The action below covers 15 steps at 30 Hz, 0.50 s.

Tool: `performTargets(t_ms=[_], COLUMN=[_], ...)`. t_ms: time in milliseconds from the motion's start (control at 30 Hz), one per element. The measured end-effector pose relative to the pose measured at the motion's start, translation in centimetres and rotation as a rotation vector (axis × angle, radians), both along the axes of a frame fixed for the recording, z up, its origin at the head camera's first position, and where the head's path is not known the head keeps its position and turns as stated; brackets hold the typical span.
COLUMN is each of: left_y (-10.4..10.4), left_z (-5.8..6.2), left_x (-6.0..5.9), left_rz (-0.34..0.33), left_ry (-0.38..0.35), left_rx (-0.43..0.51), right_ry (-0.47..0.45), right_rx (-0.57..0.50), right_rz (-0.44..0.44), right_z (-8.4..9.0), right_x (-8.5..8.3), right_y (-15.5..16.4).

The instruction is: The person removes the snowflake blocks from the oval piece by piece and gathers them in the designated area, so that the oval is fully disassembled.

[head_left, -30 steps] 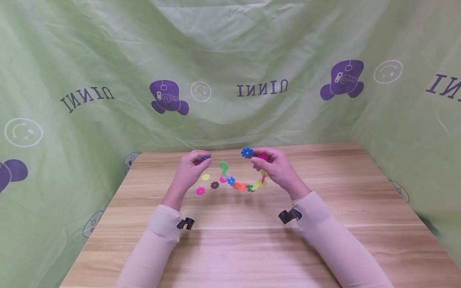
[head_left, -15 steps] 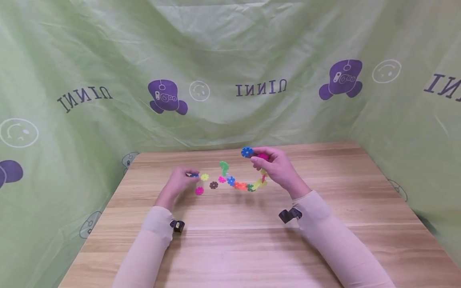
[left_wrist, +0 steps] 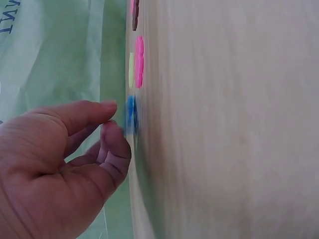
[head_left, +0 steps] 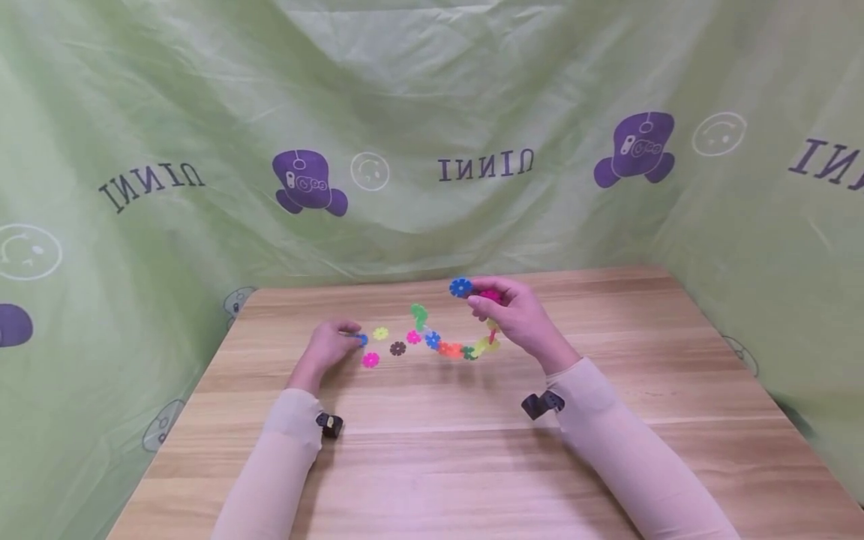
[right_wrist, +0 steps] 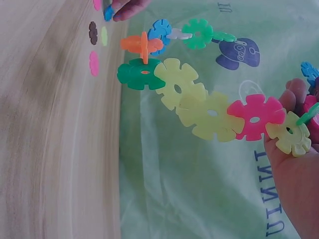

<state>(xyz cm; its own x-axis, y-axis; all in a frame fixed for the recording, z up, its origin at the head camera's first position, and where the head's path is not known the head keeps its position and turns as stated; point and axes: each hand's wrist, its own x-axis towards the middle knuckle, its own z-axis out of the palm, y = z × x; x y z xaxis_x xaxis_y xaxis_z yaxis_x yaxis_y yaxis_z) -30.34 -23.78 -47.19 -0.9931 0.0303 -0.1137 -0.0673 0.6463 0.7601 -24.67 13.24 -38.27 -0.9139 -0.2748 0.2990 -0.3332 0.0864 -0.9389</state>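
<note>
I note bare table (head_left: 432, 465) toward the near edge, left hand (head_left: 328, 346) low, fingertips pinching a blue disc (head_left: 362, 340) at the tabletop, right hand (head_left: 513, 315) raised, fingers gripping the linked chain (head_left: 459, 346).

A light wooden table (head_left: 472, 450) with visible grain carries everything. Toward its far side, left of centre, loose snowflake discs lie flat on the wood: a yellow disc (head_left: 381, 333), a dark brown disc (head_left: 397, 348) just right and nearer, a pink disc (head_left: 370, 360) nearest, and a blue disc (head_left: 362, 340) at the left. All lie close together, apart.
</note>
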Motion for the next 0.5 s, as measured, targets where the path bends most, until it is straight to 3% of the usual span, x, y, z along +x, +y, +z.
performTargets(t_ms=[200,500], left_y=[0.2,1.8], left_z=[0.8,2.4], left_x=[0.4,0.5], left_rz=[0.033,-0.031], left_ry=[-0.028,0.053], left_rx=[0.035,0.075], right_ry=[0.005,0.0], right_rx=[0.002,0.004], right_rz=[0.012,0.012], right_z=[0.0,0.0], right_x=[0.0,0.1], right_y=[-0.1,0.0])
